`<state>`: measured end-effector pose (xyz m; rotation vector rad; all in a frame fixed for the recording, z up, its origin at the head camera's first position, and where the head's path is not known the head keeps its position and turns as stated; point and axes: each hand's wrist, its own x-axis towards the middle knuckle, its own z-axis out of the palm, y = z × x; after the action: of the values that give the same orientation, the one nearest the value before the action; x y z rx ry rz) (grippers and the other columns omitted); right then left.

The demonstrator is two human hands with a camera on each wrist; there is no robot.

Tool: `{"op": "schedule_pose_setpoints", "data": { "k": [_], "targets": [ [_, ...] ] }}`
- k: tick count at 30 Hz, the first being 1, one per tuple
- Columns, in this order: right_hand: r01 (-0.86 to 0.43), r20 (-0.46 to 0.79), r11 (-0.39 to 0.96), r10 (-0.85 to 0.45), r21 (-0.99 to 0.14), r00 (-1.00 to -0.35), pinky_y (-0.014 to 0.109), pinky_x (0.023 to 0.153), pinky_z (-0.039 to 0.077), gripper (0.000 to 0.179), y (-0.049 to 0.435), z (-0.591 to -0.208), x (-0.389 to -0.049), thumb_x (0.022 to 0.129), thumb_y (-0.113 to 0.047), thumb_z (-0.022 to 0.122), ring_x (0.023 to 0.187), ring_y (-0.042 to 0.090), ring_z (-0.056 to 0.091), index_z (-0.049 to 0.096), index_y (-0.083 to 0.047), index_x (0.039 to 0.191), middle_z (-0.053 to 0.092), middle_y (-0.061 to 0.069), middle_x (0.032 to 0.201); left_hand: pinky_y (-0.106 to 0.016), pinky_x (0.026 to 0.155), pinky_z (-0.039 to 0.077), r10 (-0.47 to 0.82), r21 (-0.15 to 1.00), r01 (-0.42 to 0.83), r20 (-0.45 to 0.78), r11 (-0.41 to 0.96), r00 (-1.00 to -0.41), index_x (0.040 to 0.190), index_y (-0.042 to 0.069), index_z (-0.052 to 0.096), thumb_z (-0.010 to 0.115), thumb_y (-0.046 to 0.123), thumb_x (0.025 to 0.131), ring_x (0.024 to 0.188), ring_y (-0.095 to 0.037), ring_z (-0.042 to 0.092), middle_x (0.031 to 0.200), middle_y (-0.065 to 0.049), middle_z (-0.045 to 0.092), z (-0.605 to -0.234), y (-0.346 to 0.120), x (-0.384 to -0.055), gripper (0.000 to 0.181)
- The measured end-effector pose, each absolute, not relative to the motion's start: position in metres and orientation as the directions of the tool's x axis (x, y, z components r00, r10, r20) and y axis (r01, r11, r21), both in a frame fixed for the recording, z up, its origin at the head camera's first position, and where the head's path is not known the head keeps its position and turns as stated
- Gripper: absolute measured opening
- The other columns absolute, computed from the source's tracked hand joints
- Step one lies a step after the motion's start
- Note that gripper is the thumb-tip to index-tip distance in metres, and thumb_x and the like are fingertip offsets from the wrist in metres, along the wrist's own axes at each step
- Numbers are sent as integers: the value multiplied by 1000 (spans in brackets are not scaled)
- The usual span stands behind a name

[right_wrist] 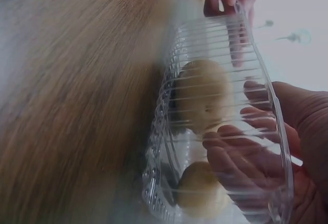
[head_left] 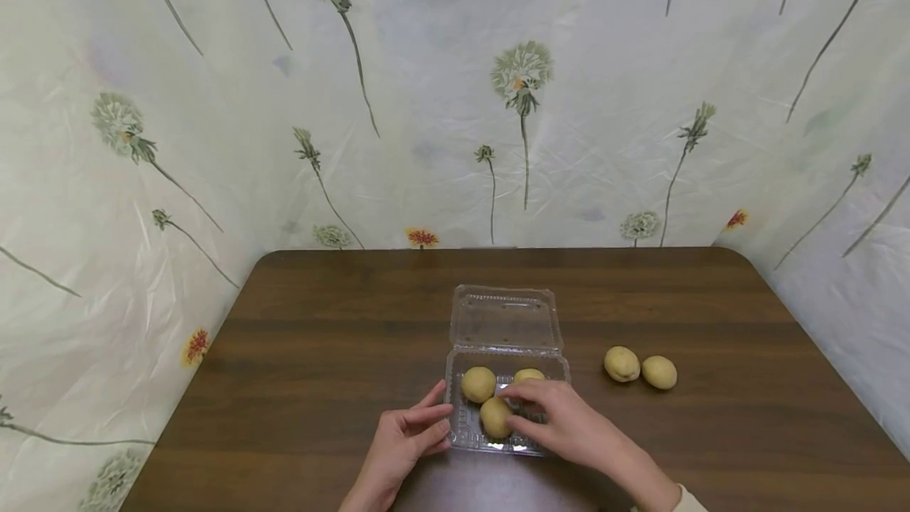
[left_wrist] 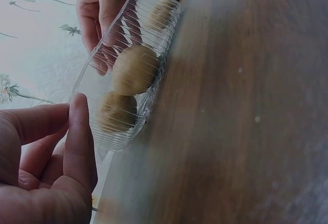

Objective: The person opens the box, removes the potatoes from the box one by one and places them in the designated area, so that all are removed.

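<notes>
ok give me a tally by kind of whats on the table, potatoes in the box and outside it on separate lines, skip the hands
Potatoes inside the clear plastic box: 3
Potatoes outside it: 2
Clear plastic box, hinged lid open: 1
Total: 6

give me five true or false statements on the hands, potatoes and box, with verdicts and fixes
1. The lid of the clear plastic box is open. True.
2. Four potatoes are in the box. False: three potatoes are in it.
3. The left hand is at the left side of the box. True.
4. The potatoes outside the box lie to its left. False: those two potatoes lie on the table to its right.
5. The right hand reaches into the box. True.
</notes>
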<state>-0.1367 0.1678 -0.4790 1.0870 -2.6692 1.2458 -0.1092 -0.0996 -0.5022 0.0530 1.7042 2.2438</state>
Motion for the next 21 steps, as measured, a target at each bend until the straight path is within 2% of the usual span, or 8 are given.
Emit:
{"op": "schedule_pose_setpoints", "data": {
  "k": [9, 15, 21],
  "targets": [
    [-605, 249, 487, -611, -630, -752, 31, 78, 57, 24, 162, -481, -144, 94, -21, 69, 95, 9, 62, 70, -12, 116, 68, -6, 108, -31, 81, 58, 276, 944, -233, -166, -234, -947, 117, -12, 64, 68, -3, 89, 125, -21, 50, 148, -13, 43, -501, -99, -110, 30],
    [-598, 228, 504, -614, -623, -756, 32, 81, 56, 23, 160, -481, -145, 93, -20, 69, 96, 8, 61, 71, -12, 114, 67, -8, 106, -31, 81, 58, 274, 943, -235, -168, -235, -947, 117, -12, 65, 69, -2, 89, 125, -21, 51, 148, -13, 43, -501, -100, -110, 30],
    [-590, 210, 518, -614, -620, -760, 27, 75, 53, 26, 161, -480, -145, 89, -20, 73, 90, 11, 58, 71, -12, 114, 64, -10, 100, -31, 80, 58, 271, 942, -235, -168, -237, -948, 117, -13, 64, 68, -3, 89, 123, -19, 52, 148, -13, 44, -503, -100, -110, 31]
  ]
}}
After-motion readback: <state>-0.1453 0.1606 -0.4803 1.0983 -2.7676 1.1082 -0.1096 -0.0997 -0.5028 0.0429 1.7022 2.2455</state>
